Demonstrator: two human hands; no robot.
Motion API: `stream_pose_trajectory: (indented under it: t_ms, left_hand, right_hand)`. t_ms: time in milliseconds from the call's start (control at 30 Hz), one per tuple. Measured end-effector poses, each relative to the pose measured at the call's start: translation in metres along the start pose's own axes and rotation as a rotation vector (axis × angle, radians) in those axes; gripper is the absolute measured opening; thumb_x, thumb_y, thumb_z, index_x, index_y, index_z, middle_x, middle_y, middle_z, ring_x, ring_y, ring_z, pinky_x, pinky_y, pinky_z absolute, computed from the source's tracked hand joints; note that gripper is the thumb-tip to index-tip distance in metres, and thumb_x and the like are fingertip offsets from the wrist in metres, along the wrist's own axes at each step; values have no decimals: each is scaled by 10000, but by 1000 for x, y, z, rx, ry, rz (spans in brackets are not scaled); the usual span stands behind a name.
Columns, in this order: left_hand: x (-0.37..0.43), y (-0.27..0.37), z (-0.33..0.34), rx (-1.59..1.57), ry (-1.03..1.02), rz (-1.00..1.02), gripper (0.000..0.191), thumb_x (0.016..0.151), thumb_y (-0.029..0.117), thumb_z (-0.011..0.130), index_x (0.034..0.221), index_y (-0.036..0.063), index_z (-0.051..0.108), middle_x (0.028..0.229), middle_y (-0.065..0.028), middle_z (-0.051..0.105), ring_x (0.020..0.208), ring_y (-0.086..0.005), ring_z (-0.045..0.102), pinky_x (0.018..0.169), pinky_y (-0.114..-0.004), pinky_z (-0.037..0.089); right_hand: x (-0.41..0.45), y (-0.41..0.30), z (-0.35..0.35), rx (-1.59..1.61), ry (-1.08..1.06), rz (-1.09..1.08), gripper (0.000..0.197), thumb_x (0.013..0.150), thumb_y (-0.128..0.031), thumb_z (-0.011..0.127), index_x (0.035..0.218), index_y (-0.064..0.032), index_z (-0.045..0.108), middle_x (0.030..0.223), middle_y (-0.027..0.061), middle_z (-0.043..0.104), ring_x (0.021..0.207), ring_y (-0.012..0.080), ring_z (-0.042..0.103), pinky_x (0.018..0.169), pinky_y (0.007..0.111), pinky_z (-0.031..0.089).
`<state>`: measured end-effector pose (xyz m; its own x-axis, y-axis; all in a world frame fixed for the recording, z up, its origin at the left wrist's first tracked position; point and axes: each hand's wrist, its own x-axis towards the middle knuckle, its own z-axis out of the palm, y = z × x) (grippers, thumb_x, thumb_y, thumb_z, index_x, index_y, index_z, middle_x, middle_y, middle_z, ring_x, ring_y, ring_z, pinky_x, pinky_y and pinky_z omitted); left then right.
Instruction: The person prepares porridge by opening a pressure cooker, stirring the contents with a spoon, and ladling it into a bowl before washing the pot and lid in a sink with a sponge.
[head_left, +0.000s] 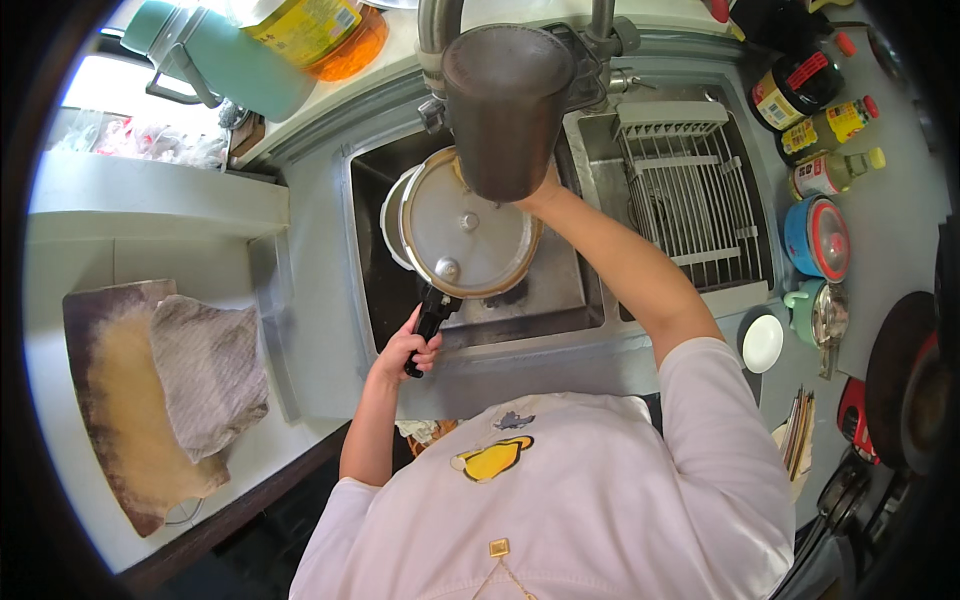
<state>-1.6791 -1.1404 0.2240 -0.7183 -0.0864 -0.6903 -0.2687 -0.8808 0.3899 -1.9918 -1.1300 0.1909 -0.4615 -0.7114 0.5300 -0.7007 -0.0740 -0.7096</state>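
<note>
My left hand is closed around the black handle of a round metal pressure cooker lid. The lid has a brownish rim, a knob at its centre and a small valve fitting near the handle. Beside and partly under it shows the curved metal rim of a pot, inside the left sink basin. My right hand reaches to the lid's far side. Its fingers are hidden behind a dark cylindrical container, so its grip does not show.
Metal tap pipes rise at the sink's back. A dish rack fills the right basin. Sauce bottles, a blue lidded bowl and a white bowl stand at right. A cloth lies over a board at left.
</note>
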Motion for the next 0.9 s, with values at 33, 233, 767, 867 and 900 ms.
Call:
stream_pose_trajectory:
  t_ms: [33, 233, 767, 867, 900]
  left_hand:
    - [0, -2, -1, -5, -32, 17, 843, 555, -96, 374, 1272, 306, 183, 664, -63, 399, 382, -65, 284, 351, -201, 287]
    - [17, -16, 4, 32, 28, 91, 864, 555, -95, 386, 1283, 306, 153, 678, -74, 399, 378, -66, 292, 341, -192, 277]
    - [25, -26, -1, -168, -112, -231, 801, 571, -80, 369, 1226, 366, 255, 695, -76, 393, 412, -83, 307, 382, -220, 297]
    - [19, -24, -2, -234, -189, -153, 783, 567, -73, 386, 1233, 318, 256, 674, -69, 392, 396, -69, 302, 356, -200, 281]
    - [17, -24, -3, -284, -227, -105, 772, 566, -70, 394, 1235, 290, 257, 655, -62, 392, 386, -61, 303, 340, -186, 273]
  right_hand:
    - [-1, 0, -4, 49, -80, 30, 389, 670, -277, 555, 1005, -81, 520, 867, 95, 525, 855, 256, 495, 687, 383, 423]
    - [-74, -5, -4, -495, -987, 266, 315, 690, -204, 515, 944, -24, 561, 960, 137, 548, 871, 295, 539, 697, 395, 444]
    - [-44, -58, 37, 615, -596, 851, 314, 672, -53, 472, 978, -8, 527, 657, 89, 550, 468, 127, 498, 426, 259, 398]
    - [-41, -44, 23, 694, -601, 926, 231, 678, -78, 455, 875, -33, 567, 617, 104, 546, 459, 155, 505, 390, 281, 399]
    - [-38, -36, 21, 711, -563, 977, 227, 665, -76, 436, 836, -47, 583, 632, 131, 561, 482, 199, 538, 402, 309, 435]
